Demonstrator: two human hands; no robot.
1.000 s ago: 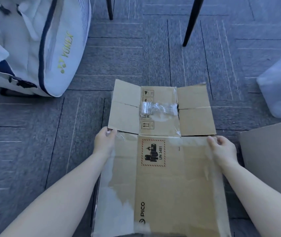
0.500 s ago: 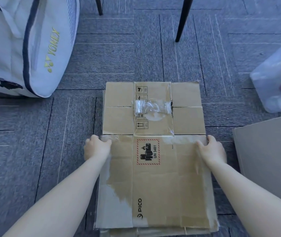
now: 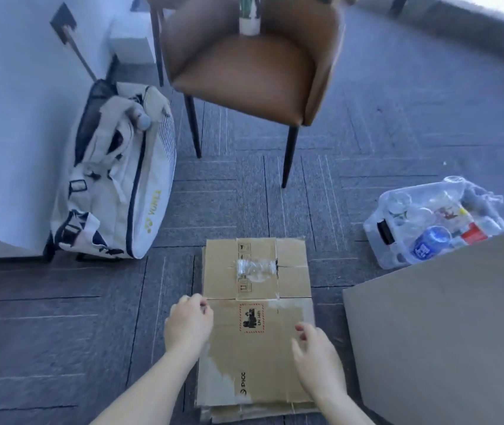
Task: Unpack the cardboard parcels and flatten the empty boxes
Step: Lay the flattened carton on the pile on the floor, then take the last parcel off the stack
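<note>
Both hands have slipped back from the fold line of the flattened box (image 3: 256,326), which lies lengthwise toward the chair (image 3: 253,62). Left hand (image 3: 187,325) rests loosely curled on its edge; right hand (image 3: 315,354) hovers, fingers relaxed.

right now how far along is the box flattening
Done: the flattened box lies flat on the carpet, atop other flat cardboard. In hand: nothing gripped; the left hand rests at its left edge, the right hand hovers loosely over it. Left: perhaps the grey cardboard sheet on the right; no unopened parcels are visible.
</note>
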